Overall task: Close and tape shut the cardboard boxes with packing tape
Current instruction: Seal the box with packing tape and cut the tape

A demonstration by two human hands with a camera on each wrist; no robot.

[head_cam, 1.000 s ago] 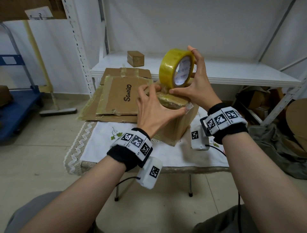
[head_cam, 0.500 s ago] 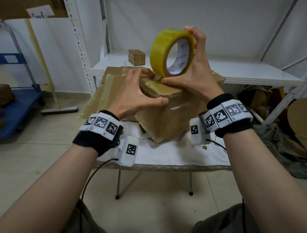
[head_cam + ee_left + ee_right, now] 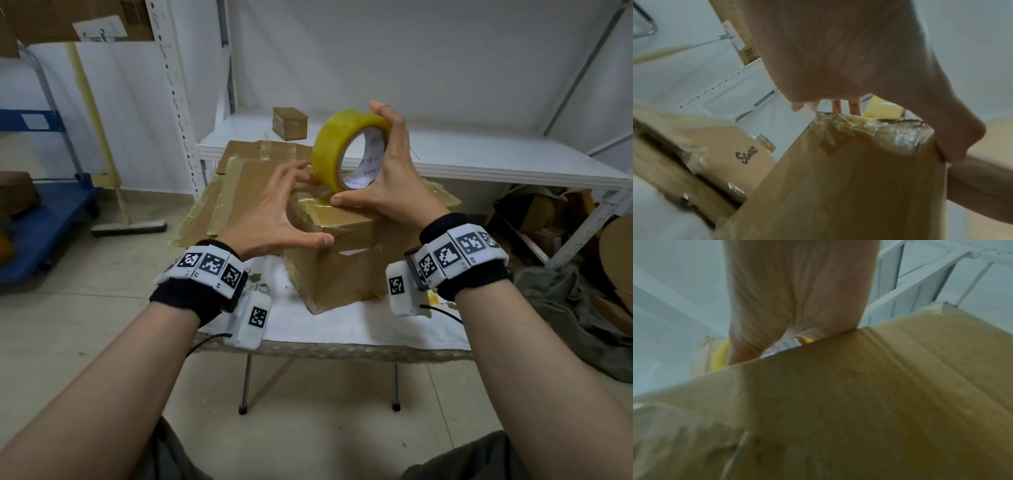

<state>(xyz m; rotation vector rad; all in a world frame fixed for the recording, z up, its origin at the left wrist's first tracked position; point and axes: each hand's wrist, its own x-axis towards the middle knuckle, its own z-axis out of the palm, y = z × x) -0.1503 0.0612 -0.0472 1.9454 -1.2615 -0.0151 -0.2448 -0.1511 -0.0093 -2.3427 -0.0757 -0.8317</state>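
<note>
On our cloth-covered table [image 3: 342, 329], right hand [image 3: 394, 185] grips the tape roll [image 3: 346, 147] atop the box [image 3: 356, 253]; left hand [image 3: 277, 219], fingers spread, presses its corner.

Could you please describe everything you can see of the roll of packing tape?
The tape roll is a yellowish translucent ring on a white printed core. It stands on edge on the cardboard box's taped top corner. The right hand grips it, fingers over the rim and thumb at its base; the left hand's fingertips touch its lower edge.
</note>
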